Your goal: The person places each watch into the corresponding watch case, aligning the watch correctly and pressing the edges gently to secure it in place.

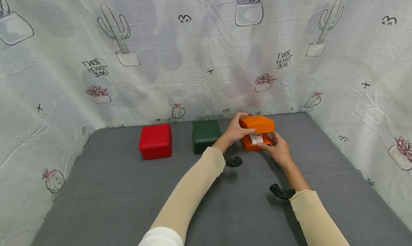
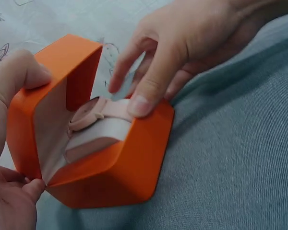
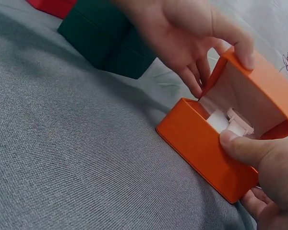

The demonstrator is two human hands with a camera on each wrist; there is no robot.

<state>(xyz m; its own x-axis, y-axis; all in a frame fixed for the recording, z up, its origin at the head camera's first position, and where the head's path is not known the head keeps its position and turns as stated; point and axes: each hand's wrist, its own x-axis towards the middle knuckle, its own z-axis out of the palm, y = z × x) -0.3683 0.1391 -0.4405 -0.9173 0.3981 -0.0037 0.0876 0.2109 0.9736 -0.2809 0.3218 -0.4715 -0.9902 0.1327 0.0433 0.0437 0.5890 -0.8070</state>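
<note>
An orange watch box stands with its lid raised. Inside, a watch with a pale pink strap is wrapped round a white cushion. My left hand grips the lid, thumb on its outer face and fingers at the hinge side. With the right hand I hold the base at its right end; that thumb rests on the front rim beside the strap, and the fingers are at the side wall, partly hidden in the head view.
A dark green box stands left of the orange one, closed. Farther left is a closed red box. All are on a grey cloth-covered table, with a patterned curtain behind it.
</note>
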